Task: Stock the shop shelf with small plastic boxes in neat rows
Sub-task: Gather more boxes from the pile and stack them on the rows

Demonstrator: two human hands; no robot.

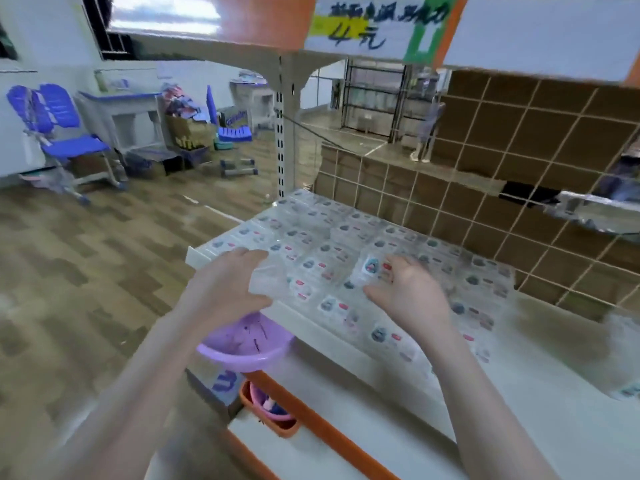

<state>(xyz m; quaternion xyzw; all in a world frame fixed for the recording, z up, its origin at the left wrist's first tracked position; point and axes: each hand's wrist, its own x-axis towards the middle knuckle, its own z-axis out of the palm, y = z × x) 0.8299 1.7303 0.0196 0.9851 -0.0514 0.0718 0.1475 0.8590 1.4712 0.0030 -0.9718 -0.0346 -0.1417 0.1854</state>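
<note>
Several small clear plastic boxes (332,244) with round blue and red labels lie in rows on the white shop shelf (207,252). My left hand (225,282) grips a stack of clear boxes (273,282) at the shelf's front left, thumb under and fingers over. My right hand (405,296) pinches a labelled box (372,266) in the front rows, fingers curled on its far edge. The picture is blurred, so single boxes are hard to tell apart.
A purple plastic basin (242,348) sits below the shelf's front edge, with an orange basket (277,420) lower down. A brown wire-grid back panel (519,150) stands behind the shelf. An upper shelf with a price sign (377,22) hangs overhead. Blue chairs (59,133) stand far left.
</note>
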